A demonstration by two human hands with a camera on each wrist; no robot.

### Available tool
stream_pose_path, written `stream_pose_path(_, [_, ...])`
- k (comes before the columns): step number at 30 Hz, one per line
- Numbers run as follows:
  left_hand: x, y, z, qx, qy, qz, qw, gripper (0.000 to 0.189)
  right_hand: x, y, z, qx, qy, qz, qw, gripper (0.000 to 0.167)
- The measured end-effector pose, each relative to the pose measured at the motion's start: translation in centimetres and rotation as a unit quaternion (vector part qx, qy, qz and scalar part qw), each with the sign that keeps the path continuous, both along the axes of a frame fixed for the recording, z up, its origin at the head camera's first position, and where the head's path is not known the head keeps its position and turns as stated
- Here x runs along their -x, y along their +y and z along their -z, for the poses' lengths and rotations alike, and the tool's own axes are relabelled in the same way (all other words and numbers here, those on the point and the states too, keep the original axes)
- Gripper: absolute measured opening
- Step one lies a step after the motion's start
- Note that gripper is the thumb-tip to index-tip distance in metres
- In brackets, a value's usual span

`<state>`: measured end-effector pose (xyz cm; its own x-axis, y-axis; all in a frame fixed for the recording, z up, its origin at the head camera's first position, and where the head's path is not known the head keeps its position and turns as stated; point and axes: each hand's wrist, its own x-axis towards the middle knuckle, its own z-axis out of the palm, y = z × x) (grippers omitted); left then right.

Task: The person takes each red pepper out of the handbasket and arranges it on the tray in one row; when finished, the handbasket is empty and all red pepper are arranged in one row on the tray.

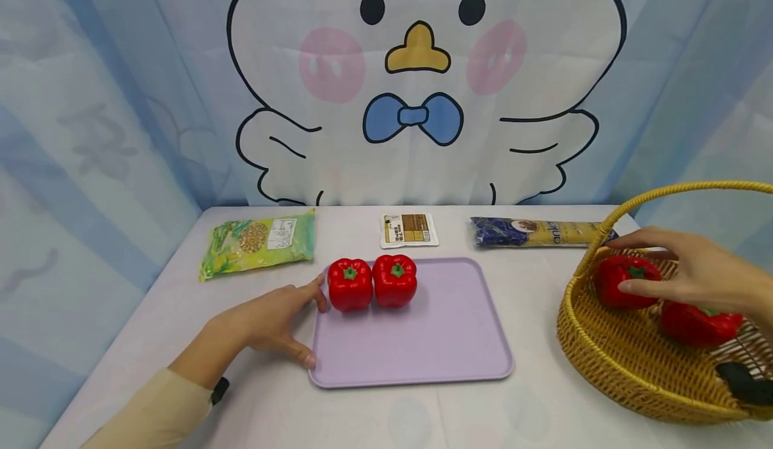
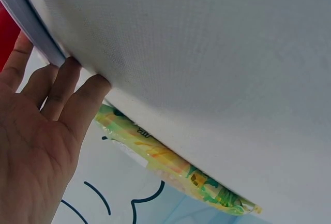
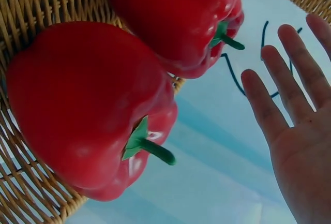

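My left hand point(image 1: 274, 325) rests at the left edge of a lilac tray point(image 1: 417, 355), its thumb and fingertips touching the rim. Two red bell peppers point(image 1: 350, 285) stand side by side in the tray's upper left part, green stems up. On the right, my right hand point(image 1: 703, 271) reaches over a yellow wicker basket point(image 1: 580, 328). Inside lie two more red bell peppers point(image 3: 88, 110). In the right wrist view the fingers point(image 3: 292, 74) are spread and straight, apart from the peppers. Seen from the head, that hand covers part of the farther pepper point(image 1: 616, 281).
Along the back of the white table lie a green and yellow bag point(image 1: 256, 241), a small brown and white packet point(image 1: 408, 229) and a long blue and gold package point(image 1: 531, 232). The basket's tall handle point(image 1: 682, 192) arches up beside my right hand. A black object point(image 1: 743, 382) is at the basket's near side.
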<state>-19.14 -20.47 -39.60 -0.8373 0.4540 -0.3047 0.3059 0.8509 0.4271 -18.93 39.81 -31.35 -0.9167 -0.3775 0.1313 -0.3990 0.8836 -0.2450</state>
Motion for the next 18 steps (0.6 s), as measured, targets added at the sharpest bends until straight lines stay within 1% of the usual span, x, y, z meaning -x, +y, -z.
stream_pose_path(3, [0.0,0.0,-0.1,-0.002,0.0,0.001,1.0,0.087,0.3,0.3,0.2,-0.005,-0.006,0.009,0.9999,0.07])
stream_pose_path(7, [0.0,-0.1,-0.3,0.001,0.005,0.004,1.0,0.085,0.5,0.7,0.4,-0.007,-0.025,0.015,0.9995,0.073])
stream_pose_path(10, [-0.1,-0.2,-0.3,0.003,0.006,0.003,1.0,0.085,0.7,1.0,0.6,-0.001,-0.033,0.008,0.9994,0.072])
stream_pose_path(13, [-0.1,-0.2,-0.2,0.001,0.003,0.001,1.0,0.084,0.8,1.2,0.7,0.004,-0.03,-0.002,0.9995,0.07])
stream_pose_path(18, [-0.1,-0.1,-0.2,-0.004,0.004,0.008,1.0,0.083,1.0,1.5,0.6,-0.007,-0.038,-0.003,0.9993,0.069])
